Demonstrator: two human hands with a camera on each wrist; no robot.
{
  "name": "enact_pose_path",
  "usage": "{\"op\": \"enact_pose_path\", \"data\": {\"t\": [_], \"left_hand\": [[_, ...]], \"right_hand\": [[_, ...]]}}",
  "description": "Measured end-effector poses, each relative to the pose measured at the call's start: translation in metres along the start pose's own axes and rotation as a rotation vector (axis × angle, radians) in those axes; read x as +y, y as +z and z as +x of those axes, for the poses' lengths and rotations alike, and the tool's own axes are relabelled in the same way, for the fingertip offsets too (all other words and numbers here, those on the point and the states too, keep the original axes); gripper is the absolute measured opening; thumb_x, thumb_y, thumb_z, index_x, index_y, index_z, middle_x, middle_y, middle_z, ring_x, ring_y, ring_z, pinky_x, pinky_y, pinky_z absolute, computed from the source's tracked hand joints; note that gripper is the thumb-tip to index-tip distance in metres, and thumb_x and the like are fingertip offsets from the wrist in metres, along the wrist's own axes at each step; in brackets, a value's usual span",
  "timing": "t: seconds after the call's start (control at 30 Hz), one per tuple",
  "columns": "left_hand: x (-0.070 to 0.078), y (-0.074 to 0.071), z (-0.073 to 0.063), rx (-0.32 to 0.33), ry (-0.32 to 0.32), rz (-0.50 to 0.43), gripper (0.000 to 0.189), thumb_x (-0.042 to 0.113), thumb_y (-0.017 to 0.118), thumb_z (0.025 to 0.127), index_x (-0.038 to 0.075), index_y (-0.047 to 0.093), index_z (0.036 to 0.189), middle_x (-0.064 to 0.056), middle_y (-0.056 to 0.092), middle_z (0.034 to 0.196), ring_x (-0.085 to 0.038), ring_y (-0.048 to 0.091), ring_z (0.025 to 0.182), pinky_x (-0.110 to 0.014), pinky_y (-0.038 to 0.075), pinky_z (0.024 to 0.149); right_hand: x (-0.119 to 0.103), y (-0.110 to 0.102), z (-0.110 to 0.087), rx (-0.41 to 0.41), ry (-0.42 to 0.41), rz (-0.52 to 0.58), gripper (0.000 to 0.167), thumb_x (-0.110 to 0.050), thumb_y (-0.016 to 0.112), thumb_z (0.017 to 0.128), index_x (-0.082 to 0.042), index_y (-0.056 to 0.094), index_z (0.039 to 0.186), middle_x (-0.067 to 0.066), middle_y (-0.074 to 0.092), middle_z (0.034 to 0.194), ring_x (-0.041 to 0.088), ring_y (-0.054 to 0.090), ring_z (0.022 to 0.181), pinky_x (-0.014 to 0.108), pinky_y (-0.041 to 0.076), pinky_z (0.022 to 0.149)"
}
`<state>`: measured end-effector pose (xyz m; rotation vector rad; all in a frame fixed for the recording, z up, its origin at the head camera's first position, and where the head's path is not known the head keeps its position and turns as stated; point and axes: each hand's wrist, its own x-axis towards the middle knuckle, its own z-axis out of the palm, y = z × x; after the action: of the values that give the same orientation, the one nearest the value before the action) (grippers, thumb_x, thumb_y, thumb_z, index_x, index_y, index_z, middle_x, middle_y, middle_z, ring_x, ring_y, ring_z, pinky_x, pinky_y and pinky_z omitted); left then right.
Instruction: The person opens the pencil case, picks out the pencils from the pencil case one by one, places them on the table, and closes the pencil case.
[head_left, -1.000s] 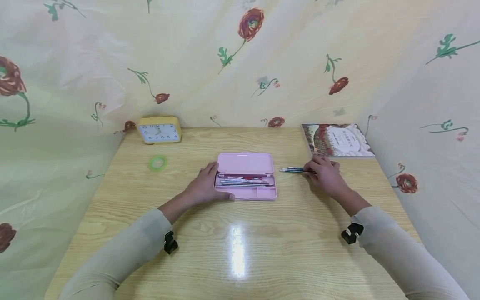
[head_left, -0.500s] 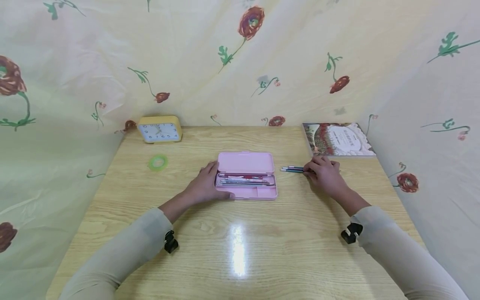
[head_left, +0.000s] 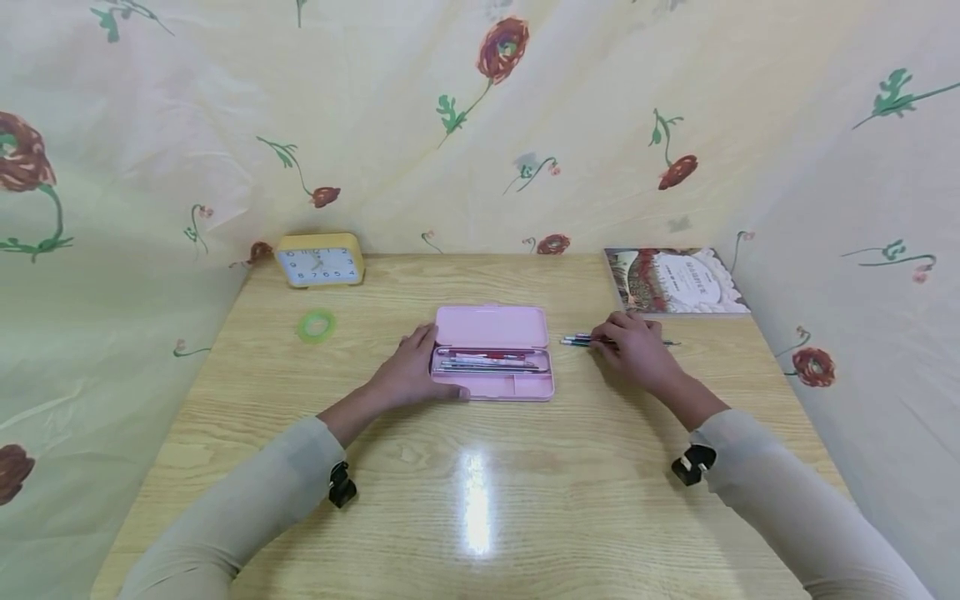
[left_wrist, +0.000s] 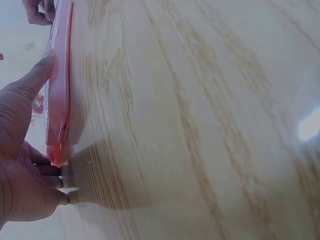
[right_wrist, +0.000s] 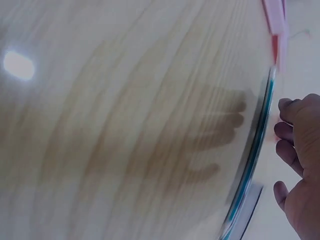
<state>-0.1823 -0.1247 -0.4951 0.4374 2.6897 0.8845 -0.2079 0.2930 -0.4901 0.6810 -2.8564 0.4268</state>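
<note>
A pink pencil case [head_left: 491, 327] lies with its lid up in the middle of the table, with several pens and pencils [head_left: 491, 364] in its long compartment. My left hand [head_left: 405, 371] holds the case by its left end, thumb along the front wall and fingers around the back corner. To the right of the case lies a small bunch of dark pencils [head_left: 575, 340], partly hidden beneath my right hand [head_left: 633, 350]. In the right wrist view the loosely bent fingers hang just above the pencils [right_wrist: 261, 130], with a gap showing between.
A yellow alarm clock [head_left: 318, 260] stands at the back left, with a roll of green tape [head_left: 316, 326] in front of it. At the back right lies a book [head_left: 678, 281], close behind my right hand. Floral cloth [head_left: 420, 100] hangs around the table [head_left: 405, 500].
My right hand has slid left along the pencils, toward the case, and a pencil tip now shows to its right. The left hand and the case have stayed in place.
</note>
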Motion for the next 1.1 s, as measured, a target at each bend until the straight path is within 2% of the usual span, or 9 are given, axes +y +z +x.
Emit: {"op": "enact_pose_path", "data": {"t": [0.17, 0.27, 0.57, 0.8, 1.1], "left_hand": [[-0.002, 0.001, 0.001, -0.003, -0.005, 0.005, 0.14, 0.068, 0.093, 0.078, 0.013, 0.013, 0.179, -0.017, 0.02, 0.184, -0.048, 0.023, 0.169, -0.068, 0.035, 0.132], [-0.002, 0.001, 0.001, -0.003, -0.01, 0.007, 0.141, 0.068, 0.094, 0.077, 0.013, 0.013, 0.179, -0.017, 0.02, 0.185, -0.048, 0.021, 0.17, -0.067, 0.034, 0.133], [-0.004, 0.001, 0.001, 0.004, -0.001, 0.006, 0.142, 0.07, 0.093, 0.076, 0.015, 0.013, 0.179, -0.016, 0.021, 0.185, -0.046, 0.024, 0.169, -0.066, 0.037, 0.131], [-0.004, 0.002, 0.001, 0.009, -0.007, 0.003, 0.143, 0.07, 0.095, 0.075, 0.017, 0.013, 0.179, -0.014, 0.022, 0.184, -0.043, 0.027, 0.168, -0.066, 0.04, 0.129], [-0.005, 0.002, 0.002, 0.012, -0.002, -0.001, 0.141, 0.07, 0.094, 0.076, 0.016, 0.014, 0.179, -0.014, 0.023, 0.184, -0.045, 0.027, 0.168, -0.066, 0.039, 0.13]], "right_hand": [[-0.026, 0.007, 0.013, 0.011, -0.092, 0.007, 0.011, -0.016, 0.081, 0.102, -0.01, 0.081, 0.111, 0.01, 0.074, 0.109, 0.033, 0.061, 0.097, 0.06, 0.048, 0.081], [-0.044, 0.01, 0.019, 0.023, -0.157, 0.027, 0.009, -0.016, 0.082, 0.101, -0.01, 0.082, 0.109, 0.009, 0.074, 0.107, 0.032, 0.062, 0.096, 0.06, 0.048, 0.081], [-0.079, 0.015, 0.026, -0.05, -0.301, 0.055, 0.015, -0.014, 0.087, 0.096, -0.012, 0.083, 0.11, 0.005, 0.079, 0.107, 0.028, 0.064, 0.099, 0.061, 0.05, 0.086], [-0.083, 0.016, 0.024, -0.133, -0.301, 0.022, 0.017, -0.015, 0.087, 0.096, -0.015, 0.083, 0.112, 0.003, 0.077, 0.11, 0.026, 0.063, 0.102, 0.061, 0.05, 0.087], [-0.084, 0.017, 0.022, -0.163, -0.281, 0.046, 0.017, -0.013, 0.085, 0.097, -0.015, 0.082, 0.114, 0.004, 0.077, 0.11, 0.025, 0.058, 0.097, 0.059, 0.048, 0.087]]}}
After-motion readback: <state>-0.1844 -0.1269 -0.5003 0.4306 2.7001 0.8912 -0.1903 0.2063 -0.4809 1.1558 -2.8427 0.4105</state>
